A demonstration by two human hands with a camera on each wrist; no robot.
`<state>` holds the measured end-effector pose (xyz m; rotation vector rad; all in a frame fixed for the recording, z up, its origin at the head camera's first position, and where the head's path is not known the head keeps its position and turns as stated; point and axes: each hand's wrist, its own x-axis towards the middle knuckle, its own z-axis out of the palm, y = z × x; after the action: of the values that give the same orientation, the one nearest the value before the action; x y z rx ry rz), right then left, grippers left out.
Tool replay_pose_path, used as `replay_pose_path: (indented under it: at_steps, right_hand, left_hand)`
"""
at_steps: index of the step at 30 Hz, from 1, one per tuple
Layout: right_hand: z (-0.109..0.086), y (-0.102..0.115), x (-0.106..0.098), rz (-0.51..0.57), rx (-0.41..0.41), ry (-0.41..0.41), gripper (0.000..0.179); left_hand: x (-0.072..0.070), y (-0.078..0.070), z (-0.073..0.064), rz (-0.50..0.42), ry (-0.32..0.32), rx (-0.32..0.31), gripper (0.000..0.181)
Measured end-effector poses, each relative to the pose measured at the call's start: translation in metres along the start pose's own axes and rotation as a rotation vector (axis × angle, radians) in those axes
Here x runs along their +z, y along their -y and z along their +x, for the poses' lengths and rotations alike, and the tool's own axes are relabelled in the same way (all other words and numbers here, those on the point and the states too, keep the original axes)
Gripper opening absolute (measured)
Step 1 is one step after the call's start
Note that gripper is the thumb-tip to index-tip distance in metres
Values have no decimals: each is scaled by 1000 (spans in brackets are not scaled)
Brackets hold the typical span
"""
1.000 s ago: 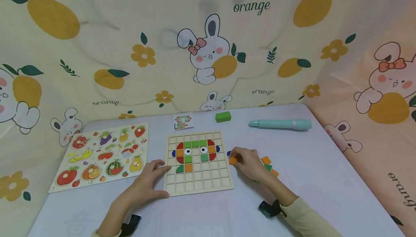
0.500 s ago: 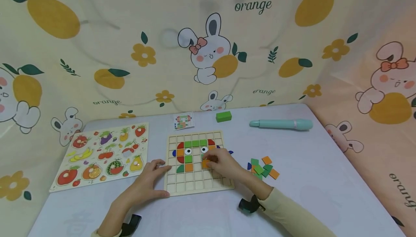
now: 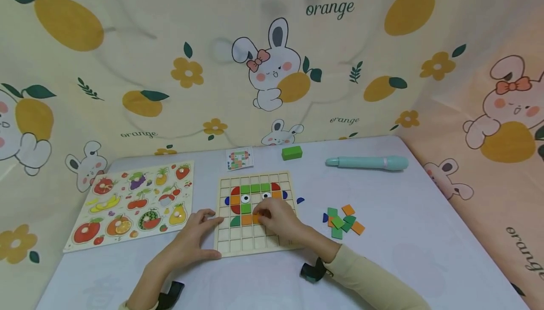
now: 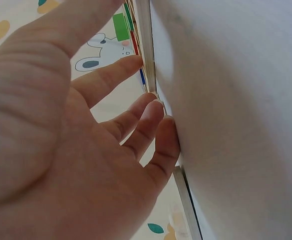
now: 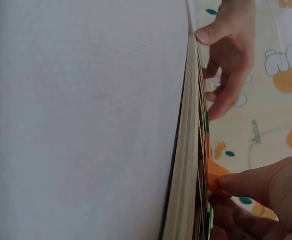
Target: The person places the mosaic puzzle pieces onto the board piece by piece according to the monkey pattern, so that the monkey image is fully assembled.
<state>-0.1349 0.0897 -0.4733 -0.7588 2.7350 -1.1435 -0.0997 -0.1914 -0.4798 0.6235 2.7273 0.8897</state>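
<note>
A wooden grid board (image 3: 260, 249) lies on the table, with red, orange, green, blue and eye-printed tiles in its upper cells. At its left edge is my left hand (image 3: 192, 238), fingers spread and relaxed, thumb and fingertips touching the rim. My right hand (image 3: 282, 220) is over the middle of the board and pinches an orange square tile (image 5: 215, 176) between thumb and fingers. In the head view that tile is beside another orange tile (image 3: 246, 219) set in the grid. The right hand hides some cells on the board's right side.
Loose green, orange and blue tiles (image 3: 337, 222) lie right of the board, with a blue half-round (image 3: 301, 200) nearer it. A fruit-picture board (image 3: 163, 185) is at left. Behind stand a pattern card (image 3: 239, 159), a green block (image 3: 292, 153) and a teal pen-shaped object (image 3: 366, 162).
My right hand has carried the orange tile left from beside the loose pieces to the middle of the grid. The left hand has stayed at the board's edge.
</note>
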Motion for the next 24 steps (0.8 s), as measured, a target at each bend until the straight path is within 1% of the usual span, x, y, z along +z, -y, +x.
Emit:
replay_pose_path:
  at_steps: [4, 7, 12, 16, 20, 24]
  right_hand:
    - [-1, 2, 1, -102, -32, -19, 12]
    - [0, 3, 2, -144, -37, -15, 13]
    - [0, 4, 3, -162, -31, -27, 11]
    - [-1, 4, 3, -177, -32, -42, 2]
    - [-2, 4, 2, -186, -26, -27, 2]
    - [-5, 5, -3, -187, -25, -17, 4]
  left_hand:
    - [0, 0, -1, 6, -5, 3, 88]
    - [0, 0, -1, 3, -7, 0, 88]
    - [0, 0, 0, 9, -8, 2, 89]
    - [-1, 0, 0, 12, -6, 9, 88]
    - [-1, 0, 0, 12, -5, 15, 87]
    - [0, 0, 0, 13, -7, 18, 87]
